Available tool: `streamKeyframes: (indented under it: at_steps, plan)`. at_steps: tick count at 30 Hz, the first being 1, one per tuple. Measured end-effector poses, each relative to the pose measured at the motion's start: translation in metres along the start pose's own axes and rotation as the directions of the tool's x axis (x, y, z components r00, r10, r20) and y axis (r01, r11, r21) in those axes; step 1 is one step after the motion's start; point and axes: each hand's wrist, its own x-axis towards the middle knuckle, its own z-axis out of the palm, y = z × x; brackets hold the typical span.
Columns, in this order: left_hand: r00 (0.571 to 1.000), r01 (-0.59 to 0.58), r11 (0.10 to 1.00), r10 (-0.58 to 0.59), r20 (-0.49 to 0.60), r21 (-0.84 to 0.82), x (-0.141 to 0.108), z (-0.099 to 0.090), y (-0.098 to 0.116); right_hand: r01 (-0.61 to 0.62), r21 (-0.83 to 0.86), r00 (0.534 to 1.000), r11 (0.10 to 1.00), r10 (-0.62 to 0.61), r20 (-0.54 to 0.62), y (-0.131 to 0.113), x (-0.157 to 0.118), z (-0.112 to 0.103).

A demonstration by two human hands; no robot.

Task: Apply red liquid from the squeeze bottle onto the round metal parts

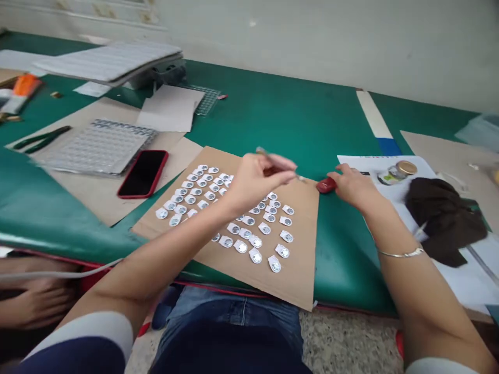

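1. Left hand (267, 175): grip narrow, holding a slim tool (264, 153), its tip near the far-right corner of the cardboard sheet (300, 280).
2. Right hand (353, 187): grip closed on a red object (326, 186), just beside that corner.
3. White tabs (255, 241) cover much of the sheet; its right margin is bare.
4. Open bench (249, 119) beyond the far edge.

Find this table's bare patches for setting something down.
Green tabletop lies bare behind the brown cardboard, left of the white strip, and between the cardboard and the right forearm. It's crowded around the phone, around the jar and dark cloth, and among the cardboard's white tabs.
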Motion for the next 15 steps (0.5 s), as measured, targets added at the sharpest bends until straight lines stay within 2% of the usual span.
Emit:
streamKeyframes:
  at_steps: [3, 6, 8, 10, 12, 13, 14, 15]
  plan:
    - [0.996, 0.068, 0.976, -0.077, 0.038, 0.205, -0.019, 0.007, -0.026, -0.028, 0.001, 0.999, 1.000, 0.028, 0.029, -0.005, 0.002, 0.002]
    - [0.992, 0.047, 0.949, -0.081, 0.096, 0.310, -0.028, 0.012, -0.046, -0.064, 0.005, 0.998, 0.998, 0.064, 0.014, -0.006, 0.000, -0.001]
    - [0.991, -0.005, 0.933, -0.044, 0.125, 0.361, -0.031, 0.014, -0.053, -0.092, 0.087, 0.993, 0.992, 0.098, -0.072, -0.002, -0.003, -0.008]
    - [0.988, -0.057, 0.920, -0.004, 0.155, 0.388, -0.032, 0.014, -0.058, -0.110, 0.284, 0.961, 0.953, 0.175, -0.216, 0.004, -0.007, -0.019]
    - [0.983, -0.113, 0.905, 0.041, 0.180, 0.410, -0.034, 0.013, -0.061, -0.062, 0.576, 0.888, 0.815, 0.309, -0.341, 0.006, -0.009, -0.031]
    - [0.979, -0.143, 0.894, 0.064, 0.193, 0.425, -0.035, 0.012, -0.063, -0.005, 0.725, 0.854, 0.689, 0.380, -0.355, 0.005, -0.010, -0.036]
    - [0.974, -0.175, 0.880, 0.088, 0.209, 0.442, -0.035, 0.011, -0.064, 0.070, 0.849, 0.836, 0.524, 0.434, -0.336, 0.003, -0.010, -0.041]
    - [0.967, -0.207, 0.865, 0.111, 0.229, 0.456, -0.036, 0.010, -0.065, 0.140, 0.930, 0.841, 0.339, 0.455, -0.292, -0.001, -0.011, -0.044]
